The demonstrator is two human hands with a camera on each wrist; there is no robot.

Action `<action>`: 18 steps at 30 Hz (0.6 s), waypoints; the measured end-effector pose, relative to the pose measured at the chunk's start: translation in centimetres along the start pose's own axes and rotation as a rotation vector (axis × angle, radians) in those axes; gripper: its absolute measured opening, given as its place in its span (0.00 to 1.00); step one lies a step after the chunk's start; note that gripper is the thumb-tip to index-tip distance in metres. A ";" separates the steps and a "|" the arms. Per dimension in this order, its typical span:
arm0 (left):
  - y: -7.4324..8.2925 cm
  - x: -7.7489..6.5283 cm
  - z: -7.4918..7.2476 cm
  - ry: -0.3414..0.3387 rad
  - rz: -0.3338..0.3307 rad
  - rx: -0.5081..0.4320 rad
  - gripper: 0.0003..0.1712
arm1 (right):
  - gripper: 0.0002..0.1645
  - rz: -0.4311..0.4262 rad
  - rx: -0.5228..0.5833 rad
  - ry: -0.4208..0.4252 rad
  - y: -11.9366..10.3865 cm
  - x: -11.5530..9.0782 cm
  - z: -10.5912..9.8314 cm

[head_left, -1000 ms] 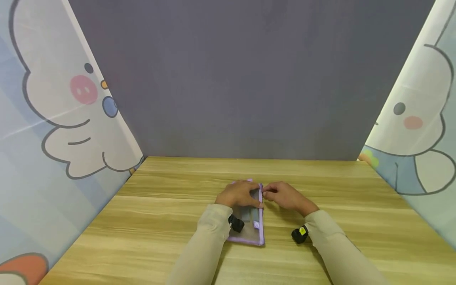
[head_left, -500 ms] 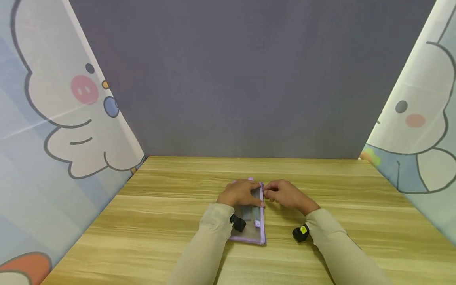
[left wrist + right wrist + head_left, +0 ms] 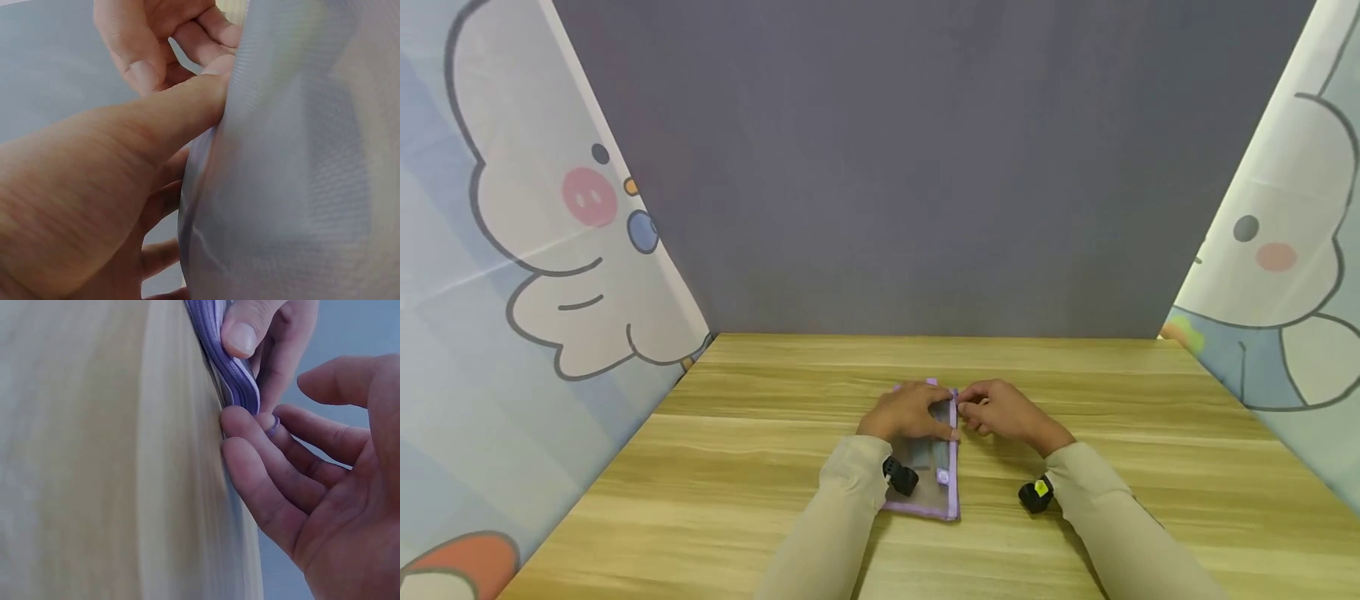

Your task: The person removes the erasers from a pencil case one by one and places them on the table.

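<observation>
Head view: pouch [image 3: 928, 493] gripped by its zip [image 3: 953, 492]

It lies short of the table's [image 3: 715, 467] far edge; the left hand [image 3: 910, 412] grips the zip side, apparently keeping it steady while the right hand [image 3: 1009, 412] pinches its far end.

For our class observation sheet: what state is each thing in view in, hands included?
Mesh pouch: lying on the table; open or closed, cannot tell.
Purple edge strip: curved near its end.
Left hand: gripping the pouch's edge.
Right hand: fingers bent at the pouch's far corner; grip unclear.
Sleeves: down to the wrists.
</observation>
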State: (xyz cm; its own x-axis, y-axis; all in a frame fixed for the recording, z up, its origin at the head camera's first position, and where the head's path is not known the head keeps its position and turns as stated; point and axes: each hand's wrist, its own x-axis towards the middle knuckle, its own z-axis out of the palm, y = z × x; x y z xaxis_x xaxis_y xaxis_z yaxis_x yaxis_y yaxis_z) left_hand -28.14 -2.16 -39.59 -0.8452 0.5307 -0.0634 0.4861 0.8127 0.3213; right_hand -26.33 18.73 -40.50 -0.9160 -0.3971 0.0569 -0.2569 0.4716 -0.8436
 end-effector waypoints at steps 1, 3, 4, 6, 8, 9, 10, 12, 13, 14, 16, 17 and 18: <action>0.0 0.0 0.1 -0.001 -0.002 -0.006 0.47 | 0.17 -0.003 -0.014 0.003 0.1 0.0 0.1; 0.0 -0.1 0.3 -0.002 -0.006 -0.005 0.47 | 0.17 -0.013 -0.043 0.007 0.3 -0.1 0.2; 0.0 -0.1 0.3 -0.001 -0.009 -0.002 0.47 | 0.17 -0.020 -0.058 0.010 0.3 -0.1 0.2; 0.1 -0.2 0.4 -0.003 -0.017 0.001 0.47 | 0.17 -0.032 -0.074 0.014 0.5 -0.1 0.2; 0.2 -0.3 0.5 -0.009 -0.026 0.013 0.47 | 0.16 -0.044 -0.081 0.011 0.5 -0.2 0.2; 0.3 -0.3 0.5 -0.010 -0.031 0.021 0.47 | 0.16 -0.047 -0.084 0.007 0.5 -0.2 0.2; 0.4 -0.3 0.5 -0.010 -0.035 0.031 0.46 | 0.16 -0.049 -0.087 0.002 0.5 -0.2 0.2; 0.5 -0.2 0.4 -0.003 -0.035 0.060 0.46 | 0.15 -0.056 -0.091 -0.006 0.4 -0.2 0.2; 0.5 -0.2 0.4 0.001 -0.036 0.077 0.46 | 0.15 -0.062 -0.093 -0.010 0.3 -0.2 0.1; 0.5 0.0 0.3 0.008 -0.035 0.089 0.46 | 0.15 -0.066 -0.095 -0.012 0.2 -0.2 0.1; 0.6 0.1 0.2 0.014 -0.032 0.111 0.46 | 0.14 -0.078 -0.094 -0.014 0.1 -0.2 0.0; 0.7 0.2 0.2 0.013 -0.031 0.117 0.46 | 0.13 -0.083 -0.090 -0.017 0.0 -0.3 0.0; 0.7 0.2 0.1 0.006 -0.036 0.116 0.46 | 0.13 -0.085 -0.088 -0.021 0.0 -0.3 0.0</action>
State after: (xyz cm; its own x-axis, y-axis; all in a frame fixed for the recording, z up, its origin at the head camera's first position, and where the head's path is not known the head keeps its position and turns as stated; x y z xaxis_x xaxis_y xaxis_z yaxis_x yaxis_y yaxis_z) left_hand -27.90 -1.45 -39.50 -0.8638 0.4994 -0.0669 0.4776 0.8538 0.2074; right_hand -26.05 18.88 -40.50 -0.8833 -0.4545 0.1148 -0.3606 0.5022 -0.7860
